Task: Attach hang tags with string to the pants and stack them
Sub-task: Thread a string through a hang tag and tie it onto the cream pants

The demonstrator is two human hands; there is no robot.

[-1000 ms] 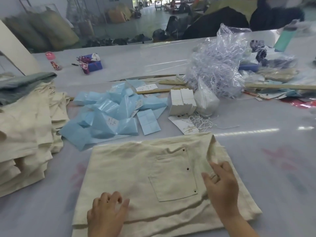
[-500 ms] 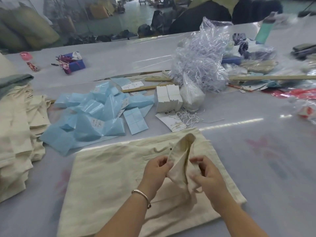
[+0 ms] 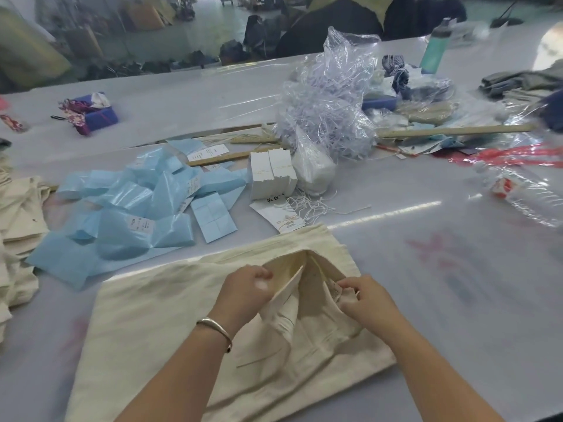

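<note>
Cream pants (image 3: pixel 170 315) lie folded flat on the grey table (image 3: pixel 457 284), directly below the camera. Both hands work at the upper right part of the pants, where the cloth is pulled up and open. The left hand (image 3: pixel 246 292), with a metal bangle (image 3: pixel 214 328) on its wrist, grips a raised fold of cloth with curled fingers. The right hand (image 3: pixel 365 303) pinches a small label (image 3: pixel 335 289) at the inner edge of the cloth. Just beyond the pants lie a loose hang tag (image 3: pixel 278 213) and white strings (image 3: pixel 316 205); behind them stands a block of white tags (image 3: pixel 271 173). Blue plastic bags (image 3: pixel 128 208) lie to the left, and more cream pants are stacked at the left edge (image 3: pixel 16 226).
</note>
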